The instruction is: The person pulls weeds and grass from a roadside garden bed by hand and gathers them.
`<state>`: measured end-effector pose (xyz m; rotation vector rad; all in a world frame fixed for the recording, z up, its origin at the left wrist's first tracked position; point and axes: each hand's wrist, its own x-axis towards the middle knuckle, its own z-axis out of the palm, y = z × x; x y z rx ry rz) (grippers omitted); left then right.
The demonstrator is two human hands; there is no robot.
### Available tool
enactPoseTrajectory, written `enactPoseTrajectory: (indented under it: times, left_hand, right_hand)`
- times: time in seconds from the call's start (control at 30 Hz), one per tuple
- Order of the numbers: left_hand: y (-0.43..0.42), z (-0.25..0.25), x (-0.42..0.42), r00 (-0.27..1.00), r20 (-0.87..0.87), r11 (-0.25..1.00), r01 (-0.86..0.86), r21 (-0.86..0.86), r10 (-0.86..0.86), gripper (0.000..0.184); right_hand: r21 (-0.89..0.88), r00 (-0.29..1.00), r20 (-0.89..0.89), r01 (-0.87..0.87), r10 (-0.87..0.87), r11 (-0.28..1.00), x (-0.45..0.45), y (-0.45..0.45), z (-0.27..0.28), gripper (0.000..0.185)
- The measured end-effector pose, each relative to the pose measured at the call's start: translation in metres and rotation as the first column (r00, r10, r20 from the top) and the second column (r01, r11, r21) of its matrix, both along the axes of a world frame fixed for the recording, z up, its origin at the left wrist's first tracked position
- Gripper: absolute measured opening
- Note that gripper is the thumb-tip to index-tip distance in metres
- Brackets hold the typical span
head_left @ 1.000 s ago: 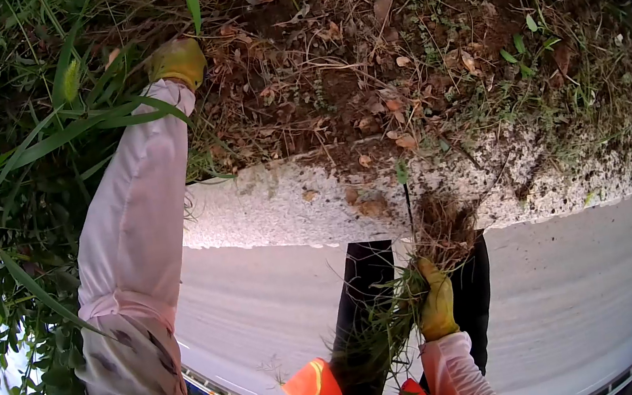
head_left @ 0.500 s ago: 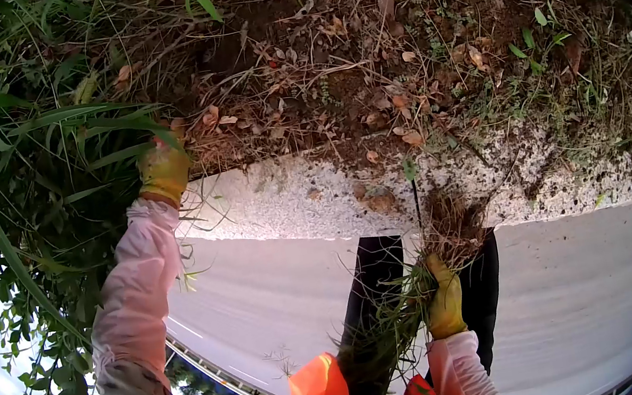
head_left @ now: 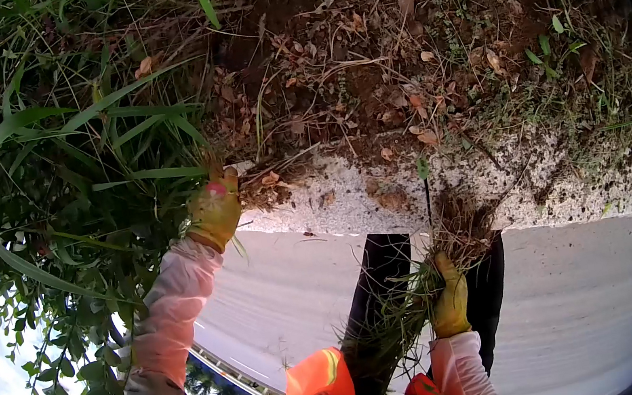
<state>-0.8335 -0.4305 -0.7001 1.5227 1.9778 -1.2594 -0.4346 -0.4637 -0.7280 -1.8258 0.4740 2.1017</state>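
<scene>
A yellow glove covers my left hand (head_left: 215, 211), which is at the inner edge of the pale stone curb (head_left: 316, 197), beside long green grass (head_left: 133, 118). Its fingers point up toward the soil and look partly spread, but grass and litter blur what is under them. My right hand (head_left: 451, 300), also in a yellow glove, is closed around a bundle of pulled grass (head_left: 402, 311) in front of my legs. Brown roots (head_left: 460, 229) stick out of the bundle's upper end, over the curb's outer edge.
Brown soil (head_left: 366, 92) with dry leaves and small weeds lies beyond the curb. A leafy bush (head_left: 64, 317) fills the left side. My dark trouser legs (head_left: 490, 294) stand on the grey road (head_left: 591, 287). A guardrail (head_left: 232, 371) runs along the road's far side.
My left hand has come down from the soil and grass to the curb, ending slightly further right. My right hand keeps its hold on the grass bundle and has shifted slightly right in view.
</scene>
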Motion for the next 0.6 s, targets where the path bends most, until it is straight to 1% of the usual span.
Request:
enactPoseTrajectory:
  times: [0.03,0.07,0.1,0.13,0.17,0.2,0.23,0.27,0.3,0.33,0.37,0.43,0.5,0.53,0.57,0.6]
  left_hand:
    - [0.008,-0.008,-0.007,0.990,0.021,0.980,-0.143,0.140,0.141,0.045]
    - [0.016,-0.017,-0.013,0.962,0.073,0.918,-0.274,0.286,0.264,0.046]
    - [0.019,-0.027,-0.023,0.996,-0.021,0.962,-0.077,0.263,0.085,0.050]
    - [0.019,-0.034,-0.030,0.998,-0.065,0.971,0.018,0.240,-0.002,0.053]
    - [0.020,-0.041,-0.035,0.990,-0.110,0.970,0.113,0.217,-0.091,0.055]
    - [0.026,-0.050,-0.034,0.991,-0.114,0.983,-0.049,0.175,0.070,0.052]
    - [0.030,-0.057,-0.032,0.966,-0.122,0.969,-0.210,0.133,0.227,0.049]
    - [0.031,-0.059,-0.033,0.966,-0.121,0.968,-0.212,0.133,0.228,0.049]
    - [0.029,-0.059,-0.033,0.967,-0.105,0.969,-0.222,0.105,0.233,0.040]
    - [0.027,-0.057,-0.034,0.967,-0.091,0.970,-0.231,0.076,0.237,0.032]
    - [0.029,-0.052,-0.028,0.967,-0.095,0.971,-0.229,0.073,0.236,0.032]
    - [0.033,-0.042,-0.012,0.981,0.075,0.959,-0.191,0.207,0.180,0.021]
    - [0.037,-0.037,0.007,0.979,0.101,0.963,-0.194,0.185,0.178,0.023]
    - [0.037,-0.035,0.015,0.977,0.126,0.967,-0.193,0.167,0.173,0.025]
    - [0.030,-0.033,0.023,0.962,0.251,0.969,-0.159,0.190,0.108,0.027]
    - [0.020,-0.028,0.032,0.929,0.368,0.968,-0.127,0.216,0.039,0.030]
  right_hand:
    - [-0.023,1.000,0.021,-0.013,0.014,1.000,-0.001,0.003,0.003,0.022]
    - [-0.025,1.000,0.019,-0.017,0.018,1.000,-0.002,-0.001,0.000,0.022]
    - [-0.010,0.999,0.041,0.001,-0.001,1.000,-0.002,-0.007,-0.006,0.022]
    - [0.002,0.998,0.063,0.018,-0.018,1.000,-0.002,-0.012,-0.007,0.022]
    - [0.021,0.999,0.040,-0.012,0.011,1.000,-0.002,-0.006,-0.001,0.025]
    - [0.028,0.999,0.041,-0.015,0.014,0.999,-0.002,-0.005,-0.002,0.025]
    - [0.046,0.997,0.042,-0.061,0.059,0.997,-0.001,-0.005,-0.002,0.028]
    - [0.059,0.994,0.042,-0.108,0.105,0.992,0.001,-0.006,-0.002,0.031]
    - [0.054,0.993,0.042,-0.110,0.108,0.992,0.002,-0.007,0.000,0.031]
    - [0.098,0.993,0.028,-0.119,0.117,0.988,0.001,-0.007,0.001,0.034]
    - [0.144,0.992,0.014,-0.125,0.124,0.982,0.001,-0.007,0.002,0.037]
    - [0.155,0.990,0.009,-0.138,0.139,0.978,0.002,-0.005,0.004,0.037]
    - [0.165,0.987,0.007,-0.159,0.160,0.973,0.004,-0.003,0.006,0.037]
    - [0.118,0.991,0.009,-0.136,0.136,0.984,0.002,0.000,0.007,0.037]
    - [0.071,0.994,0.009,-0.113,0.112,0.991,0.001,0.002,0.007,0.037]
    - [0.072,0.994,0.005,-0.112,0.112,0.991,0.000,0.002,0.008,0.037]
